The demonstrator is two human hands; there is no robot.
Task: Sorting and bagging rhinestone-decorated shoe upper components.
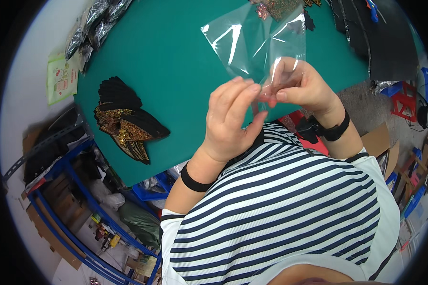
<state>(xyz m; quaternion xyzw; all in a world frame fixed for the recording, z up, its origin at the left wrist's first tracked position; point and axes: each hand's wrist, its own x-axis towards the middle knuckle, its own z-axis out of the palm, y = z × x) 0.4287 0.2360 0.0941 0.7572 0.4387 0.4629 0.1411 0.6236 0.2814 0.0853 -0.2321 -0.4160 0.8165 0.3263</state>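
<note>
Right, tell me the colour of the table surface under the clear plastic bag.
Teal green table surface, clearest in the head view.

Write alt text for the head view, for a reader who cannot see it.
Both hands, left hand and right hand, pinch the lower edge of a clear plastic bag above a green table. A pile of black and gold sequinned patches lies on the table to the left.

Packing workshop — green worktable [176, 61], blue racking [76, 190], cardboard boxes [378, 140], bagged stock [88, 28]

Sequined patches [126, 121] lie near the surface's [176, 71] left edge; a plastic bag [257, 40] held above its near edge.
</note>
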